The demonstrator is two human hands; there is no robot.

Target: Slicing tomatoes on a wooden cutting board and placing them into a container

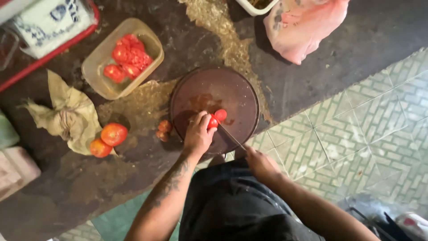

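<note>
From the head camera, looking straight down, the left hand [197, 134] presses a tomato [217, 118] onto a round dark board [232, 96]. The fingers curl over the fruit's left side and cover part of it, so only its red right half shows, at the board's near middle. The right hand [261, 164] is closed around the handle of a knife [231, 136]; the handle itself is hidden inside the fist, and only the thin blade shows, running up and left to the tomato. Whether the edge has entered the flesh is too small to tell.

The board lies on a dark, stained counter [312, 71]. Just left of the board sit two small tomato pieces [163, 129], touching its rim. Further left, two whole tomatoes [108, 139] rest against a crumpled tan cloth [67, 116]. Behind them a clear tub [100, 67] holds cut tomato chunks [128, 57]. At the top left a red tray [53, 51] with a patterned white cloth is cut off by the frame. A pink bag [303, 27] and a white container [254, 6] are cut off at the top edge. A blurred pale block at the far left cannot be identified.

The person's dark apron [232, 209] fills the bottom, hiding the counter's near edge. Patterned floor tiles [365, 120] show to the right.
</note>
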